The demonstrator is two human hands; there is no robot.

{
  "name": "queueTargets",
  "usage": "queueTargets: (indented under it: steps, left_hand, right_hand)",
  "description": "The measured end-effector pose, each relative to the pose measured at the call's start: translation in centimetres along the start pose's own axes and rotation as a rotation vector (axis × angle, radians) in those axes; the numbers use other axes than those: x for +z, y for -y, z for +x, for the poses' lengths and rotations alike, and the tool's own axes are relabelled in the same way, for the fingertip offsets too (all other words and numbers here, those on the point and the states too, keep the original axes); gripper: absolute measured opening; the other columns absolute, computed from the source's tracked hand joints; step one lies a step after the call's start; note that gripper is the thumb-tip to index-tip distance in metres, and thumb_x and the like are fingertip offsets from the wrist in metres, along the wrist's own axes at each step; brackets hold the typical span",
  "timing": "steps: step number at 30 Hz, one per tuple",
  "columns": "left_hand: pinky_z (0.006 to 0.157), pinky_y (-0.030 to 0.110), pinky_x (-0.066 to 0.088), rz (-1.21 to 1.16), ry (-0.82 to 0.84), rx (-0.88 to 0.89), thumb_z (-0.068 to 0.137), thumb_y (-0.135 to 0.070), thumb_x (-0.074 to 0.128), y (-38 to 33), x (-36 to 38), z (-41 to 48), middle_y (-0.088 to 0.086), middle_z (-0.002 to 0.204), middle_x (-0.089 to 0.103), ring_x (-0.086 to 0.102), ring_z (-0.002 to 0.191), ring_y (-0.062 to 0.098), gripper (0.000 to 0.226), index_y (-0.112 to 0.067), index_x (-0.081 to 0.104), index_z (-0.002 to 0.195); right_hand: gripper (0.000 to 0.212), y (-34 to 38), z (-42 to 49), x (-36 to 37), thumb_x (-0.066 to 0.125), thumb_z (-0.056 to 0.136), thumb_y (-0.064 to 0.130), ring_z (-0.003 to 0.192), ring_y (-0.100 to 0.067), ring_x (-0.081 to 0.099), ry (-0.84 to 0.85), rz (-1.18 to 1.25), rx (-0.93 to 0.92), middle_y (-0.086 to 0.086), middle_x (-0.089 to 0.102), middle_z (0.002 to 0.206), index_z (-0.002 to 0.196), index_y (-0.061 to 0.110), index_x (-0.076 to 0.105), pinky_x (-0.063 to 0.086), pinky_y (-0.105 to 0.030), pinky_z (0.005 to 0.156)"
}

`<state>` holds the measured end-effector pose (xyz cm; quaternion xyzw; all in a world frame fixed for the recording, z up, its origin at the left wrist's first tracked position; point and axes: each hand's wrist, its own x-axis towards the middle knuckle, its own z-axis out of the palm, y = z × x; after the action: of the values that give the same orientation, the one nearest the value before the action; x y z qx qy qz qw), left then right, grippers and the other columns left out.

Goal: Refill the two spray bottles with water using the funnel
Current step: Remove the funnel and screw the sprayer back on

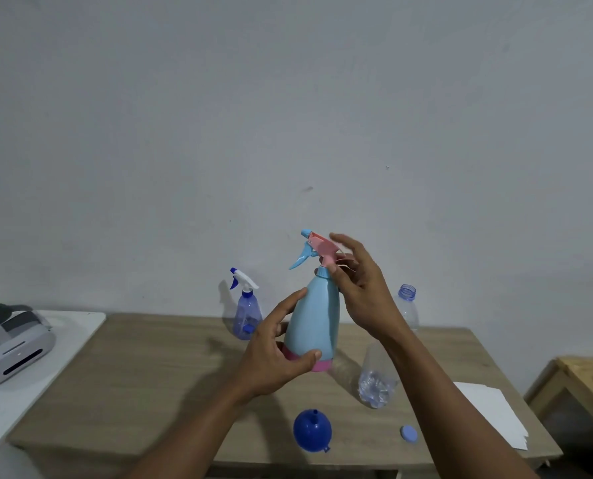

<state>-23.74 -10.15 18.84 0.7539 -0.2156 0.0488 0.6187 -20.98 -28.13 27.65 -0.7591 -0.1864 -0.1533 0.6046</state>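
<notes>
- Two bare forearms reach forward from the bottom edge, over a wooden desk [170, 368] set against a plain grey wall.
- Nearest on the desk, a dark blue funnel [311, 431] lies mouth down, spout up, unused and within easy reach; a small blue bottle cap [408, 434] sits to its right.
- Left hand [274, 354] has its grip clamped around the lower body of a light blue spray bottle [312, 323] with a pink base band, holding it upright above the desk, likely to steady it.
- Right hand [360, 288] has its fingers closed loosely at the neck, below the pink and blue trigger head [317, 248]. This looks like unscrewing the head so the funnel can go in.
- Behind and to the left, a second spray bottle [247, 314], clear purple with a white and blue trigger, stands on the desk, head on.
- Right of the hands, a clear plastic water bottle [378, 378] lies tipped, and another [407, 305] stands uncapped behind the right wrist.
- White paper sheets [492, 416] rest at the desk's right edge; a grey printer [8, 347] sits on a white surface far left.
</notes>
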Motion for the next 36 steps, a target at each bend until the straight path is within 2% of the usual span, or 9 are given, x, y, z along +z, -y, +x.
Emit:
queueTargets:
  steps: [3, 8, 10, 12, 17, 23, 28, 33, 36]
  left_hand:
    - [0.082, 0.041, 0.062, 0.015, -0.014, 0.005, 0.067, -0.038, 0.088, 0.0, -0.1, 0.1, -0.015, 0.148, 0.04, 0.057, 0.122, 0.021, 0.096, -0.046, 0.035, 0.146]
    - [0.084, 0.042, 0.062, 0.059, -0.021, 0.016, 0.067, -0.041, 0.088, 0.0, -0.1, 0.4, -0.015, 0.148, 0.042, 0.056, 0.124, 0.021, 0.095, -0.046, 0.037, 0.146]
    - [0.084, 0.041, 0.062, 0.079, -0.014, 0.02, 0.067, -0.042, 0.088, 0.1, 0.1, 0.4, -0.015, 0.147, 0.042, 0.056, 0.124, 0.021, 0.095, -0.048, 0.035, 0.146]
    - [0.085, 0.04, 0.062, 0.09, -0.009, 0.021, 0.067, -0.044, 0.087, 0.2, 0.3, 0.4, -0.016, 0.147, 0.041, 0.055, 0.123, 0.02, 0.095, -0.05, 0.034, 0.145]
    - [0.086, 0.04, 0.061, 0.09, -0.018, 0.044, 0.068, -0.042, 0.087, 0.0, 0.0, 0.8, -0.02, 0.149, 0.039, 0.053, 0.126, 0.017, 0.096, -0.046, 0.033, 0.147]
    - [0.087, 0.038, 0.061, 0.103, -0.016, 0.051, 0.068, -0.045, 0.086, 0.0, 0.0, 1.1, -0.022, 0.146, 0.041, 0.053, 0.126, 0.015, 0.096, -0.044, 0.033, 0.148]
    - [0.086, 0.039, 0.061, 0.088, -0.022, 0.049, 0.068, -0.044, 0.087, 0.2, -0.4, 1.3, -0.021, 0.146, 0.041, 0.053, 0.126, 0.016, 0.096, -0.045, 0.034, 0.148]
    - [0.085, 0.039, 0.062, 0.094, -0.026, 0.068, 0.069, -0.041, 0.088, 0.5, -0.4, 1.6, -0.019, 0.145, 0.043, 0.054, 0.125, 0.017, 0.095, -0.043, 0.035, 0.148]
    - [0.084, 0.038, 0.062, 0.085, -0.02, 0.057, 0.07, -0.039, 0.088, 0.5, -0.4, 1.6, -0.019, 0.145, 0.043, 0.055, 0.124, 0.017, 0.095, -0.046, 0.033, 0.148]
  right_hand:
    - [0.025, -0.3, 0.5, -0.3, 0.059, 0.1, 0.013, 0.102, -0.017, 0.069, 0.013, 0.001, -0.004, 0.01, 0.073, 0.111, 0.119, 0.023, 0.072, 0.056, -0.047, 0.095]
    - [0.029, -0.5, 0.3, -0.1, 0.069, 0.092, 0.004, 0.092, -0.012, 0.064, -0.047, 0.06, -0.028, -0.003, 0.071, 0.105, 0.113, 0.024, 0.074, 0.053, -0.029, 0.082]
    - [0.032, -0.6, 0.2, 0.3, 0.073, 0.089, 0.006, 0.092, -0.022, 0.062, -0.081, 0.039, -0.055, -0.005, 0.07, 0.107, 0.113, 0.026, 0.074, 0.053, -0.033, 0.075]
    - [0.031, -0.9, 0.3, 0.4, 0.073, 0.09, 0.01, 0.095, -0.023, 0.062, -0.102, -0.006, -0.073, -0.002, 0.07, 0.11, 0.114, 0.028, 0.074, 0.051, -0.042, 0.079]
    - [0.037, -0.7, 0.5, -0.6, 0.053, 0.101, 0.003, 0.121, -0.021, 0.062, 0.005, 0.058, -0.087, -0.005, 0.068, 0.125, 0.129, 0.021, 0.068, 0.05, -0.04, 0.105]
    - [0.04, -0.7, 0.9, 0.3, 0.072, 0.09, 0.009, 0.098, -0.023, 0.063, -0.087, -0.013, -0.124, -0.006, 0.069, 0.109, 0.123, 0.033, 0.071, 0.051, -0.05, 0.083]
    - [0.039, -0.6, 1.0, -0.7, 0.054, 0.1, -0.001, 0.12, -0.024, 0.063, 0.036, 0.102, -0.09, -0.005, 0.068, 0.124, 0.13, 0.021, 0.067, 0.05, -0.036, 0.104]
    - [0.042, -0.6, 1.3, 0.3, 0.071, 0.09, 0.006, 0.092, -0.015, 0.063, -0.072, -0.031, -0.138, 0.0, 0.068, 0.103, 0.123, 0.032, 0.07, 0.052, -0.034, 0.081]
    - [0.04, -0.6, 1.4, 0.0, 0.063, 0.097, 0.011, 0.104, -0.011, 0.064, -0.029, -0.081, -0.148, 0.007, 0.069, 0.112, 0.128, 0.035, 0.067, 0.053, -0.032, 0.09]
